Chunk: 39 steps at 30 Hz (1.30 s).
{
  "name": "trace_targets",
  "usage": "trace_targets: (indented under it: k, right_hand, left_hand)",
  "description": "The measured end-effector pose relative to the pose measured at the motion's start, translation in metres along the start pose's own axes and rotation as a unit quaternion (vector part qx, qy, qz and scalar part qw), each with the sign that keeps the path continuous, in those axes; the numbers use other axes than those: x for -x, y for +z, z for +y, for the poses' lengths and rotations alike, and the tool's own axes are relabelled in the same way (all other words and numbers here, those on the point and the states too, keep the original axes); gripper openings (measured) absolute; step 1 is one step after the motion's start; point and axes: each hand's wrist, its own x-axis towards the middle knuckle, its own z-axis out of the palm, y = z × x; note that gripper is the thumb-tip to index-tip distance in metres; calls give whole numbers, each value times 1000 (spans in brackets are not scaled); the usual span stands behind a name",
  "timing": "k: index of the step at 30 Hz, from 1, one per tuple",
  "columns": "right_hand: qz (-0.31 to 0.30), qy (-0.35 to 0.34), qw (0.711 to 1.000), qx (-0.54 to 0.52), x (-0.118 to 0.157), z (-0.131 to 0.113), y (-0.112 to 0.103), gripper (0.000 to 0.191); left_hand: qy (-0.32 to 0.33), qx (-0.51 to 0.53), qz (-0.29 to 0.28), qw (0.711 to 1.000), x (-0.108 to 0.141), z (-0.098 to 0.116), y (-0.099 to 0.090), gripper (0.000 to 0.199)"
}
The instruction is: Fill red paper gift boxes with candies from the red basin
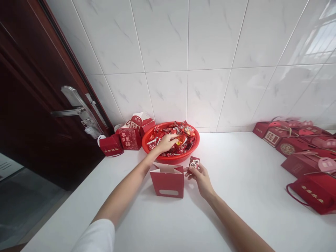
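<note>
Right hand (201, 180) pinching a small dark-red-and-white printed packet (194, 162) between thumb and fingers, its printed end poking up and away, just beside an open-topped red cardboard box (168, 183)! That box stands upright on the white bench (157, 224), between the forearms, mouth facing up, pale lining showing, the pale rounded strip on its near face running sideways. Just behind, left hand (168, 142) is over a round red plastic basin (183, 158) heaped with mostly red wrapped pieces (189, 131), fingers curled at a shiny orange-and-yellow wrapper (181, 140); gripped or merely touched, can't tell. Left of the basin, red gift boxes (130, 139) cluster; well apart, right, more crowd together (312, 192).
</note>
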Motion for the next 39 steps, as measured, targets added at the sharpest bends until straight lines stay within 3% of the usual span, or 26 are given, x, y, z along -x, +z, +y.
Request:
trace_targets:
  k: [3, 9, 14, 20, 26, 30, 35, 37, 39]
  right_hand:
    - [4, 4, 1000, -5, 0, -2, -1, 42]
    - [-8, 13, 999, -36, 2, -8, 1, 43]
    - [-27, -6, 997, -75, 0, -11, 1, 43]
    - [-40, 4, 995, -94, 1, -12, 4, 43]
    - [-25, 3, 995, -94, 2, -10, 6, 42]
    - [-4, 12, 995, -98, 0, -12, 4, 37]
    - [21, 25, 993, -116, -2, -17, 2, 37]
    - [17, 33, 992, -121, -2, -17, 2, 38]
    - [19, 34, 992, -118, -3, -15, 2, 36]
  left_hand:
    - [-11, 47, 6, 999, 1, -1, -2, 40]
    - [-57, 263, -93, 959, 12, -1, 4, 55]
    - [-16, 265, -132, 955, 14, 2, 11, 52]
    - [4, 188, -188, 964, 16, 4, 12, 45]
    - [9, 185, -197, 963, 20, 8, 13, 45]
    - [28, 211, -154, 965, 16, 2, 10, 40]
    - [26, 128, 27, 991, -6, -23, -12, 36]
    - [21, 96, 37, 995, -12, -31, -20, 32]
    - [15, 70, 8, 997, -11, -36, -25, 31]
